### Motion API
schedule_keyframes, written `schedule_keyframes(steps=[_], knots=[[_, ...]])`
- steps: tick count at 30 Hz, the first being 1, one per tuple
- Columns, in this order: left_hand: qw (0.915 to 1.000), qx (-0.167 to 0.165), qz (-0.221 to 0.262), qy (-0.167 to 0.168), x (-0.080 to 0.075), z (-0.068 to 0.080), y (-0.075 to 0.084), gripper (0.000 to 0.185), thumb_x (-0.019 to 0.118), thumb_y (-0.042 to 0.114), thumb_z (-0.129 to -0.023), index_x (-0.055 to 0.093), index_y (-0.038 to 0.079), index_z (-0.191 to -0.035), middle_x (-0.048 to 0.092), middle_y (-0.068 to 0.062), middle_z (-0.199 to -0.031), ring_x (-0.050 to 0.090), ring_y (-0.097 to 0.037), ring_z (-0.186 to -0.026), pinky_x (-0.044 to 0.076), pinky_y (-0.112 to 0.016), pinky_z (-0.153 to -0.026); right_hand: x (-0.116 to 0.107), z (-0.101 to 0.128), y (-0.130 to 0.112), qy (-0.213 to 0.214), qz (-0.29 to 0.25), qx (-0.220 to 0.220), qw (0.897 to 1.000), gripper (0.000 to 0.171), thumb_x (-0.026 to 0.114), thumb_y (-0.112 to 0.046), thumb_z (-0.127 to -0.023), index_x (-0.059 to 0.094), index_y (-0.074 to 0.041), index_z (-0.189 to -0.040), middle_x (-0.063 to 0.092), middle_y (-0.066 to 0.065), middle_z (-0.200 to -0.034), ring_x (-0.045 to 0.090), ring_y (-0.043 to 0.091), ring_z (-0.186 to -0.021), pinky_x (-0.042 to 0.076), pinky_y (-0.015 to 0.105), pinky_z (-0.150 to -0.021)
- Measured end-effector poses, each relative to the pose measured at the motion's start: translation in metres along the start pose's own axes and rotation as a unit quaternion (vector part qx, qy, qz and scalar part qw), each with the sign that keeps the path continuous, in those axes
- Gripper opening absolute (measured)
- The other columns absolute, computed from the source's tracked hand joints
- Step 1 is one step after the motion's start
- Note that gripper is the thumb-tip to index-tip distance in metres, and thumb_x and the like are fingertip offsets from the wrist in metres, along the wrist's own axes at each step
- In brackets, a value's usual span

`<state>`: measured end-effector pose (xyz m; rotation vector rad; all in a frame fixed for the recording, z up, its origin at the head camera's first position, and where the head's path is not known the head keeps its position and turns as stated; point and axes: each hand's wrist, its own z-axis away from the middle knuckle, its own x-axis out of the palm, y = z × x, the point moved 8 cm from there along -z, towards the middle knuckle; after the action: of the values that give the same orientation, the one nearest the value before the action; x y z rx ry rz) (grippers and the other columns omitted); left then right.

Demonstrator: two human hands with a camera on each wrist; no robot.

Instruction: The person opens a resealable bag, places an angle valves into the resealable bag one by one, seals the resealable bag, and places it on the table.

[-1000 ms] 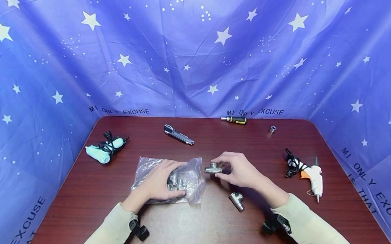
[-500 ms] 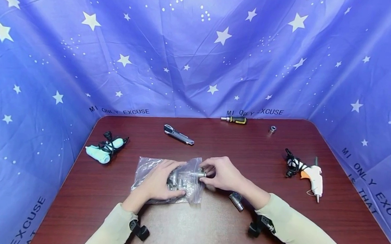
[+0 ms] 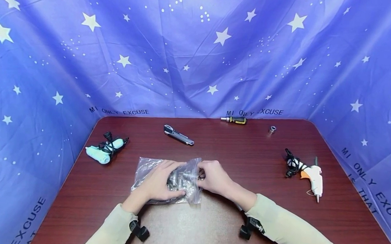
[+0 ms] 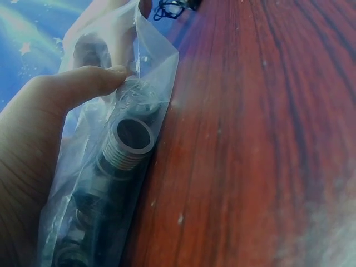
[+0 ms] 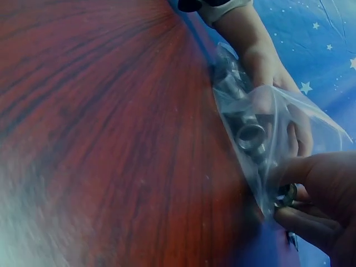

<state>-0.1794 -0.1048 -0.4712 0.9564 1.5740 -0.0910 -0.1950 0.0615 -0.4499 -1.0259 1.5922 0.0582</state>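
Steady plastic bag (image 3: 183, 181), six o'clock from knife (image 3: 179, 135), under spread left hand (image 3: 160, 181), and guide metal fitting (image 5: 286, 194), pinched in curled right hand (image 3: 214, 177), squarely through bag's mouth (image 3: 195, 195) at three o'clock.

Utility knife (image 3: 179, 135) left of screwdriver (image 3: 238, 120); glue gun (image 3: 316, 179) farther right.

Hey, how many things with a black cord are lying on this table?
2. A pale blue item is at the left side of the table, and a white glue gun is at the right. I see no sign of others being hidden.
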Motion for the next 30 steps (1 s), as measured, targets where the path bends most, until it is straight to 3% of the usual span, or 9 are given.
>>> schedule_keyframes(steps=[6,11,19,26,30], knots=[[1.0,0.0,-0.004,-0.002,0.0,0.0,0.0,0.093,0.087,0.057,-0.076,0.056,0.018,-0.154,0.067,-0.001,-0.143,0.06,-0.024,-0.134,0.051,-0.053,-0.113,0.002,-0.001,-0.002,0.013,0.039,0.007,0.999,0.036,0.097,-0.026,-0.073,0.062,-0.017,-0.072,0.063,-0.008,-0.07,0.055,-0.001,-0.063,0.05,0.014,-0.06],[1.0,0.0,-0.004,-0.001,-0.001,0.0,0.001,0.093,0.087,0.056,-0.075,0.056,0.018,-0.153,0.067,-0.001,-0.143,0.061,-0.025,-0.134,0.051,-0.054,-0.113,0.006,-0.001,-0.006,0.003,0.028,-0.008,1.0,0.037,0.097,-0.031,-0.076,0.062,-0.018,-0.07,0.061,-0.008,-0.069,0.046,-0.003,-0.062,0.042,0.012,-0.057],[0.9999,0.007,-0.007,0.003,-0.002,-0.001,0.003,0.092,0.088,0.056,-0.074,0.057,0.018,-0.152,0.069,-0.001,-0.14,0.062,-0.024,-0.132,0.052,-0.052,-0.112,0.009,0.0,-0.016,-0.021,0.0,-0.056,0.998,0.023,0.089,-0.021,-0.084,0.068,-0.017,-0.074,0.069,-0.006,-0.079,0.051,-0.002,-0.068,0.045,0.012,-0.061],[1.0,0.007,-0.004,0.002,-0.002,-0.001,0.005,0.092,0.089,0.055,-0.074,0.058,0.017,-0.151,0.069,-0.002,-0.138,0.062,-0.024,-0.131,0.052,-0.052,-0.112,0.008,0.001,-0.017,-0.028,-0.003,-0.061,0.998,0.029,0.086,-0.013,-0.084,0.061,-0.018,-0.07,0.062,-0.009,-0.075,0.047,-0.002,-0.067,0.045,0.014,-0.062],[1.0,0.006,-0.007,-0.001,-0.001,-0.001,0.004,0.091,0.088,0.055,-0.074,0.058,0.018,-0.151,0.069,-0.001,-0.139,0.062,-0.024,-0.131,0.052,-0.052,-0.112,0.008,0.001,-0.017,-0.03,-0.006,-0.059,0.998,0.025,0.084,-0.009,-0.084,0.064,-0.018,-0.071,0.069,-0.008,-0.08,0.052,-0.002,-0.069,0.047,0.014,-0.064]])
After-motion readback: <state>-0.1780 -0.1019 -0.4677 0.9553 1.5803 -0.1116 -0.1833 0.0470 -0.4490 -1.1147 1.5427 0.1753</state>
